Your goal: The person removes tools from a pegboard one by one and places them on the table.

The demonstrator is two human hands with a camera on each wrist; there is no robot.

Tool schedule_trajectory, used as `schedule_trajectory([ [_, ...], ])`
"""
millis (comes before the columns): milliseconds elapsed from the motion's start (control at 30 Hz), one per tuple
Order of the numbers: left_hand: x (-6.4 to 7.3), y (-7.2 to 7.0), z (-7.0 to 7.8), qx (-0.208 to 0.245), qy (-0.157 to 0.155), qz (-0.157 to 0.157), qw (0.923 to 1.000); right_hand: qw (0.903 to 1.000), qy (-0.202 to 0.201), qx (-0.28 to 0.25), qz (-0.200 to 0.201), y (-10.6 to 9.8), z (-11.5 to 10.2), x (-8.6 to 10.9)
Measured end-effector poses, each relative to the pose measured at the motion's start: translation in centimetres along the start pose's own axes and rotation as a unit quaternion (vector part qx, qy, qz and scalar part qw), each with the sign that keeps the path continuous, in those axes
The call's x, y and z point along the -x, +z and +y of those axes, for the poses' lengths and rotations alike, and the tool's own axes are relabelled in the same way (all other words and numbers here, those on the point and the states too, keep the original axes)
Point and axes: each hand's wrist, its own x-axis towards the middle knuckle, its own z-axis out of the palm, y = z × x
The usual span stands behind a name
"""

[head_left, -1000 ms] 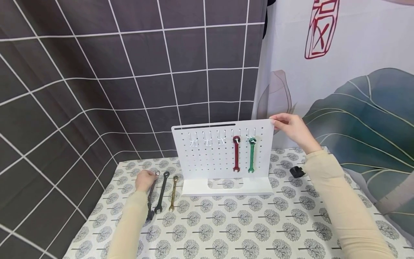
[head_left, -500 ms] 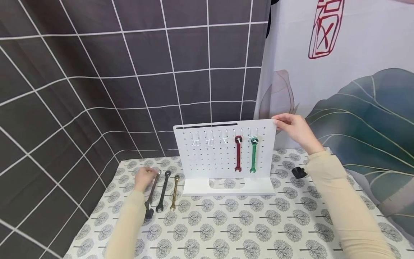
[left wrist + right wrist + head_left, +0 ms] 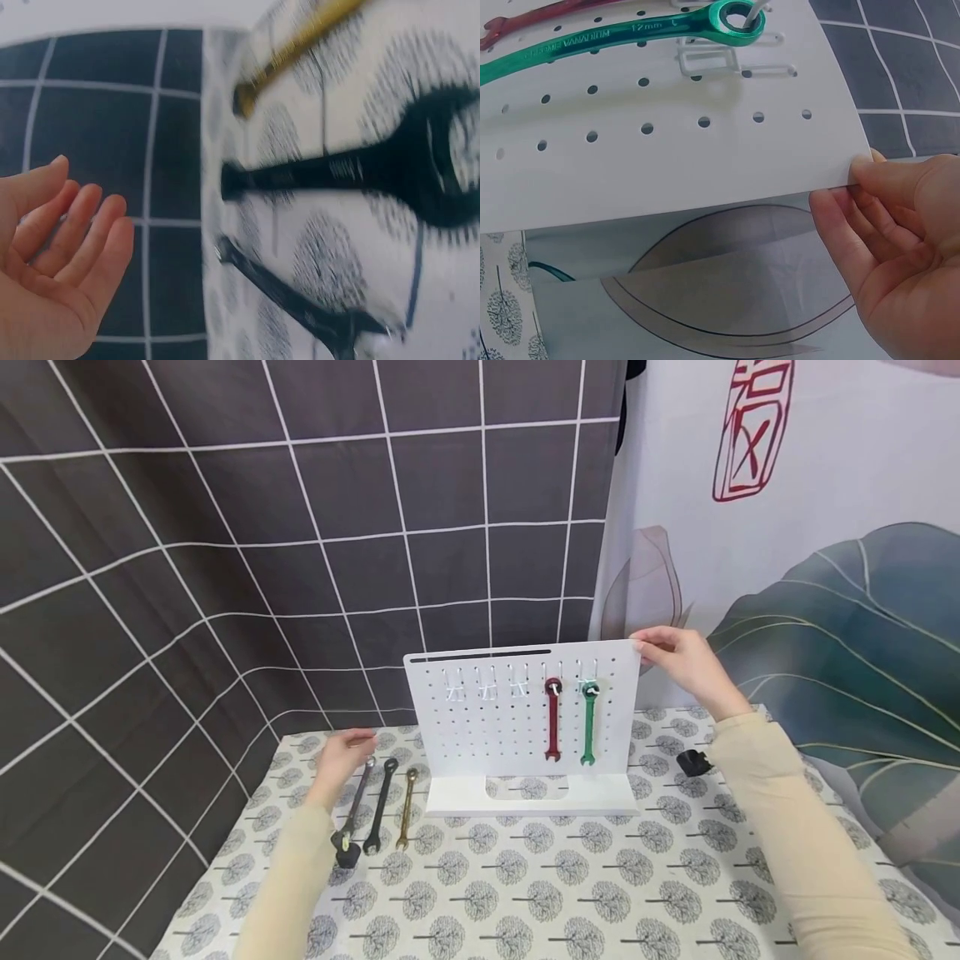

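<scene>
Silver-grey combination wrench [image 3: 358, 797] at lower left of the head view, lying aslant on the tree-print tablecloth [image 3: 525, 877]. Just to its right, roughly alongside, black combination wrench [image 3: 381, 806], then slimmer gold combination wrench [image 3: 407, 808], both also flat on the cloth.

Over the upper end of the silver-grey wrench, left hand [image 3: 347, 760]. In the left wrist view, fingers side by side and gently bent, thumb apart from them, a gap showing between fingertips and all three wrenches. Same view, partly blurred: gold at the top, black across the middle with open jaw at the right, silver-grey along the bottom.

Right of centre in the head view, right hand [image 3: 678, 662] at the upper right corner of the white pegboard [image 3: 517, 722]. Pinches that corner between thumb and fingers, plain at the right of the right wrist view.

On the board's right half, red combination wrench [image 3: 553, 722] and green combination wrench [image 3: 588, 727], each hanging by the ring end, open end down. Farther left along the board, three more wire hooks [image 3: 489, 693].

By the right sleeve [image 3: 795, 827], small black object [image 3: 693, 762]. Behind, dark grid-lined curtain [image 3: 337, 568] at left and centre, pale leaf-print curtain [image 3: 675, 468] at right.
</scene>
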Motion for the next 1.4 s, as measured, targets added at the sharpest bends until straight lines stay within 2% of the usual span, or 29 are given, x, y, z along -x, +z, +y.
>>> schedule_trajectory([
  [300,0.8,1.2,3.3,0.035,0.03,-0.029,0.9985,1.0,-0.005,-0.004,0.002,0.0,0.0,0.1],
  [567,1.7,3.2,6.1,0.065,0.067,-0.065,0.9935,1.0,-0.006,0.001,0.002,0.1,0.1,0.1],
  [800,1.9,5.2,7.7,0.073,0.096,-0.107,0.987,1.0,-0.009,0.003,-0.001,0.1,0.1,0.0],
  [1000,1.9,6.8,9.2,0.067,0.1,-0.132,0.9839,1.0,-0.006,-0.002,-0.001,0.1,-0.1,0.0],
  [1400,1.2,10.6,10.4,0.083,0.117,-0.182,0.9728,0.9999,-0.009,-0.005,-0.001,0.1,0.1,-0.1],
])
